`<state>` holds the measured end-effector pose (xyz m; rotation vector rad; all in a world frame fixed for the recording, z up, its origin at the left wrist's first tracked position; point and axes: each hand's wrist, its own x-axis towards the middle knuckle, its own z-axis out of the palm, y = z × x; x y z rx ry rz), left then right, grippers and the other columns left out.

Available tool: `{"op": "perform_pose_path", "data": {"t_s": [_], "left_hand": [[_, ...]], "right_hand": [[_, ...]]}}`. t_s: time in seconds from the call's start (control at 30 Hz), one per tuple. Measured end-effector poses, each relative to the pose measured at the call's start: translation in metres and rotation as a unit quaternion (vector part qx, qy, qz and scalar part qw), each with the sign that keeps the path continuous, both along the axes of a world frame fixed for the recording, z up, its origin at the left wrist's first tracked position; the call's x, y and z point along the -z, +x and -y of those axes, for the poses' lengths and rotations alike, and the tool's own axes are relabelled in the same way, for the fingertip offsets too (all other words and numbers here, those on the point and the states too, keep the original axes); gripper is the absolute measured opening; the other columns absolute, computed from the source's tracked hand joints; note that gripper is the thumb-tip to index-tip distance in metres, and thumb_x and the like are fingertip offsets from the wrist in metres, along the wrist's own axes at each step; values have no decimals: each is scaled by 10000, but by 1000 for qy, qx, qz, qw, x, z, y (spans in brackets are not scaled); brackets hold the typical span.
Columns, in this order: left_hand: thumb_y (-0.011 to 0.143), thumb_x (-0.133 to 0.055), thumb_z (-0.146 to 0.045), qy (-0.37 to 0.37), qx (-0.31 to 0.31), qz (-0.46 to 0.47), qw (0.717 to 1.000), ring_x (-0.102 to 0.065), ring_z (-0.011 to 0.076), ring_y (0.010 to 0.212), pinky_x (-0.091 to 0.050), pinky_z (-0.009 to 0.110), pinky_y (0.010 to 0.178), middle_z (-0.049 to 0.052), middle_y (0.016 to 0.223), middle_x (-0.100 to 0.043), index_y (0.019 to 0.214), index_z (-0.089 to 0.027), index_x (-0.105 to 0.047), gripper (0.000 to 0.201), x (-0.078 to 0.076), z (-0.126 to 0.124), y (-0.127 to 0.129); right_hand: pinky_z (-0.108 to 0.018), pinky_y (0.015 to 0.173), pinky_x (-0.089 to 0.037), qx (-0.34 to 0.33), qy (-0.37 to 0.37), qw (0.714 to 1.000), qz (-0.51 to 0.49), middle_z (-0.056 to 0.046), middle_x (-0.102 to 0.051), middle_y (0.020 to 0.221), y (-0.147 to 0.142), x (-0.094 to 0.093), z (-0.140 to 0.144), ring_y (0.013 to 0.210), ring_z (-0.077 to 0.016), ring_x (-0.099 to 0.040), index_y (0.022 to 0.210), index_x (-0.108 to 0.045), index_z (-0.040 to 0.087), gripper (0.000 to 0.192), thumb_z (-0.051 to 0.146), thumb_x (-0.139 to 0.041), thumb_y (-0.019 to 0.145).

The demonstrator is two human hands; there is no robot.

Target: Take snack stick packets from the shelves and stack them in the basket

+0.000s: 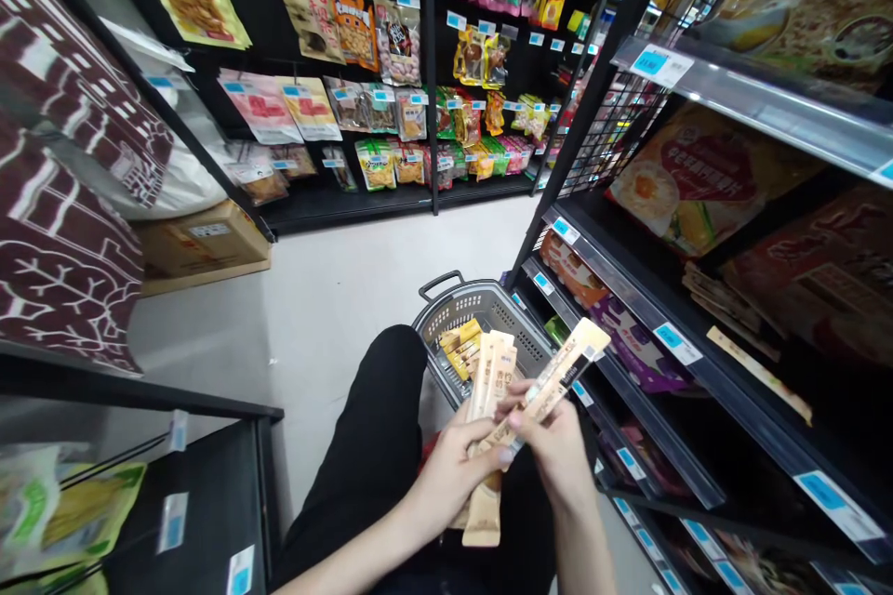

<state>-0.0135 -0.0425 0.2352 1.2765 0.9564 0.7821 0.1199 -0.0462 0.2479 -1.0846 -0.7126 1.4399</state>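
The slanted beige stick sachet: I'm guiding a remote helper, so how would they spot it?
Find the grey perforated plastic basket. Below it in view, the bare left hand grips slim beige sachets pointing nearly straight up. The slanted stick sachet, in the bare right hand, instead leans sharply rightward across them.

Cardboard box on floor, left and ahead of left grip. Maroon-and-white printed material farther left. Pink pouch on black rack, well ahead. Purple packaging, right of right grip, on lower shelf.
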Motion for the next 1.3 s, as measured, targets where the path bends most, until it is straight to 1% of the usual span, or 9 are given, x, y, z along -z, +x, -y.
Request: {"op": "perform_pose_path", "data": {"t_s": [0.17, 0.3, 0.5, 0.63, 0.77, 0.9, 1.07, 1.17, 1.3], "left_hand": [[725, -611, -356, 46, -19, 4, 999, -432, 269, 1125, -304, 349, 995, 93, 1167, -530, 816, -157, -700, 236, 5, -3, -5], [731, -608, -376, 55, -4, -32, 998, -459, 269, 1076, -334, 353, 963, 91, 1102, -555, 760, -155, -694, 238, 9, 2, -10], [743, -586, -417, 58, 3, -81, 995, -510, 232, 928, -363, 331, 893, 70, 958, -576, 656, -159, -662, 284, 9, 8, -14], [743, -581, -433, 61, 6, -96, 994, -500, 222, 917, -374, 307, 859, 64, 935, -564, 634, -161, -644, 301, 7, 7, -11], [730, -583, -464, 62, 10, -85, 994, -473, 229, 963, -364, 301, 864, 69, 986, -547, 636, -158, -647, 327, 8, 5, -10], [662, -531, -649, 34, 52, -13, 998, -482, 243, 938, -362, 316, 846, 85, 949, -572, 698, -145, -675, 526, 11, 1, -12], [550, -374, -826, -12, 168, 92, 982, -504, 180, 713, -381, 280, 714, 76, 761, -591, 798, -101, -669, 822, 10, 4, -13], [547, -510, -759, -69, 174, 96, 978, -475, 140, 641, -376, 249, 666, 38, 667, -563, 694, -95, -652, 695, 8, 7, -7], [513, -704, -574, -117, 93, 88, 985, -493, 137, 638, -394, 243, 658, 11, 653, -561, 590, -121, -624, 466, 3, 7, 2]], "right_hand": [[-324, 735, -515, 45, -6, 999, 25, -42, -692, 779, -19, 10, 7, 758, -193, -649, 857, -631, 161, 353, 231, -781, 546], [-348, 656, -526, 52, -3, 998, 31, -80, -696, 739, 2, 6, -1, 678, -213, -656, 837, -645, 124, 303, 308, -740, 615], [-347, 583, -519, 193, 4, 980, 47, -47, -649, 568, 44, -21, -24, 573, -204, -636, 713, -653, 111, 305, 364, -754, 577], [-321, 539, -515, 246, 20, 968, 36, -26, -621, 558, 44, -29, -30, 523, -169, -613, 668, -628, 112, 319, 406, -733, 599], [-278, 502, -497, 284, 10, 959, 13, -11, -602, 555, 37, -26, -30, 495, -131, -582, 682, -602, 113, 314, 401, -718, 633], [-201, 469, -455, 250, 58, 964, -76, 39, -538, 538, 29, -24, -29, 477, -72, -521, 683, -546, 151, 276, 399, -664, 711], [-92, 340, -264, 170, 134, 937, -276, 110, -284, 457, 20, -32, -29, 359, -15, -262, 623, -423, 176, 332, 421, -564, 799], [-112, 329, -258, 145, 140, 937, -285, 107, -223, 455, 18, -35, -29, 358, -37, -218, 633, -419, 191, 386, 534, -506, 789], [-149, 417, -363, 141, 123, 967, -176, 86, -390, 518, 17, -32, -28, 426, -46, -372, 789, -524, 211, 273, 453, -632, 725]]}}
